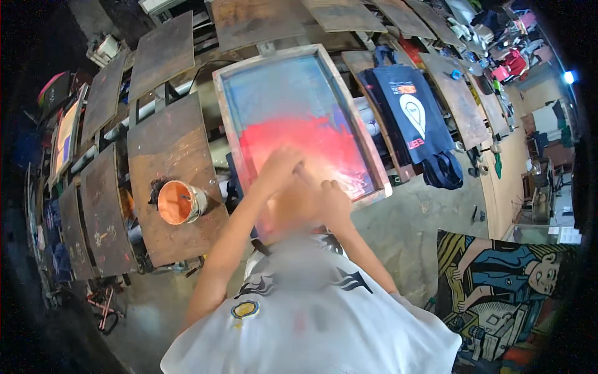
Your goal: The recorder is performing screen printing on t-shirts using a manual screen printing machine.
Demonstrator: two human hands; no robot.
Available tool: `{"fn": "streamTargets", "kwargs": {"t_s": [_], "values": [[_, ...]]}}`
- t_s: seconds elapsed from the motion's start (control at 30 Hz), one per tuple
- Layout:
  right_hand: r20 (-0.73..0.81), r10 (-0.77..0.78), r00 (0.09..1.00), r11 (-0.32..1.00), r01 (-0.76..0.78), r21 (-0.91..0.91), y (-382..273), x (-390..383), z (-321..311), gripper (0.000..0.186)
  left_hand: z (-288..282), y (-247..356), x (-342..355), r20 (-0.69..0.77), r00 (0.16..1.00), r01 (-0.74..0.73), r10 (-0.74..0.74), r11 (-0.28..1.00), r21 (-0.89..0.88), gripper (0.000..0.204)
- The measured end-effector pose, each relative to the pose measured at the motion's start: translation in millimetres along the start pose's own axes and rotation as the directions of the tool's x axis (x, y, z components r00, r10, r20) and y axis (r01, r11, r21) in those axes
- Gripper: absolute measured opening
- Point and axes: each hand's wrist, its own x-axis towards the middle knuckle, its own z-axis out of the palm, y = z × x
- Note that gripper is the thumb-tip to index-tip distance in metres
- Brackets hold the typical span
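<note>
A wooden-framed printing screen (280,93) lies before me, its mesh blue-grey at the far end and smeared with wet red ink (299,140) across the nearer half. My left hand (283,165) is closed over the near part of the mesh. Just right of it and closer to me, my right hand (335,201) is also closed. Between them runs the pale bar of a squeegee (305,174), gripped by both hands; its lower part is hidden or blurred. What lies beneath the screen is covered.
Left of the screen, a bucket (180,202) of orange ink stands on a brown board (174,143). To the right, a navy printed tote bag (408,109) lies on another board. More boards (458,93) line the rows around. A painted picture (498,299) is at lower right.
</note>
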Motion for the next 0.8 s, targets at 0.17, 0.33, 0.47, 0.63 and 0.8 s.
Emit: {"fn": "streamTargets", "kwargs": {"t_s": [0.17,0.33,0.47,0.63,0.8], "values": [[-0.028,0.181,0.983,0.983,-0.18,0.014,25,-6,-14,0.028,48,15,46,0.028,0.987,-0.157,0.157,0.987,0.022,0.027],[-0.079,0.173,0.982,0.985,-0.174,-0.006,30,-9,14,0.033,54,16,23,-0.041,0.998,-0.042,0.043,0.998,0.037,0.029],[0.0,0.038,0.999,0.999,-0.038,-0.009,20,1,42,0.033,40,10,-10,-0.178,0.978,0.113,-0.108,0.993,0.018,0.033],[0.102,-0.207,0.973,0.978,0.206,0.025,7,10,71,0.029,16,4,-44,-0.197,0.94,0.288,-0.278,0.958,0.022,0.036],[0.169,-0.299,0.939,0.954,0.289,0.084,-4,27,36,0.025,7,2,-55,-0.206,0.917,0.35,-0.343,0.937,0.001,0.035]]}}
